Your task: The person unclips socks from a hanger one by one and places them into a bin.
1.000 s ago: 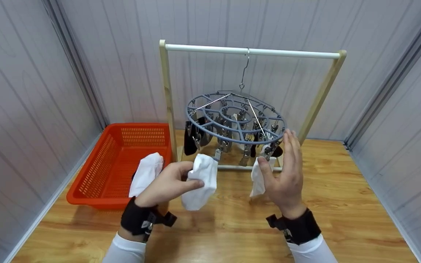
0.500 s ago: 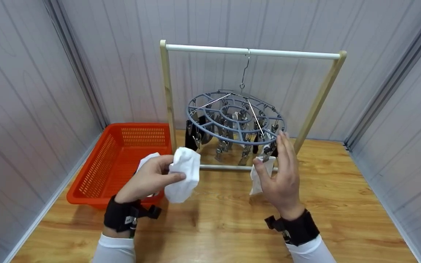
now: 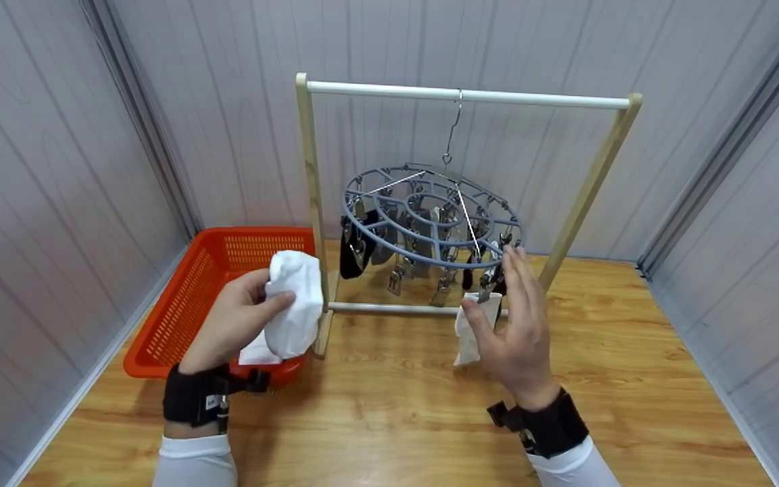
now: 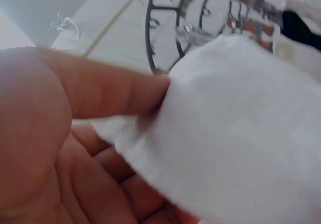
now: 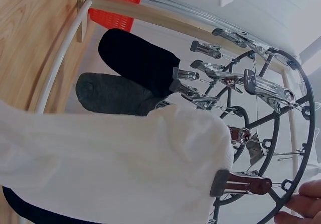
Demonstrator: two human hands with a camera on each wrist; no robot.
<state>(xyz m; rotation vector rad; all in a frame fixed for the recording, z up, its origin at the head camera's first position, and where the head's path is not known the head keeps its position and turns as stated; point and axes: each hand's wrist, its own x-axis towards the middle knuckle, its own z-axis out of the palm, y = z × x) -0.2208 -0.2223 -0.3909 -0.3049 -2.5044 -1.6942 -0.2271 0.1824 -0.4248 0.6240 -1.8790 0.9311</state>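
My left hand pinches a white sock between thumb and fingers, in front of the basket's right side. In the left wrist view, the thumb lies on the near face of this sock. My right hand has its fingers straight, their tips at the rim of a round grey clip hanger. Another white sock hangs beside that thumb, held by a metal clip. Black and dark grey socks hang behind it.
An orange basket stands on the wooden floor at left, with another white sock inside, partly hidden. The hanger hooks onto the white bar of a wooden-sided rack. Several clips dangle from the ring. Panelled walls surround the area.
My left hand has moved left and slightly up with the white sock, from before the hanger to the basket. My right hand has shifted slightly left at the rim, and the hanger has turned a little.
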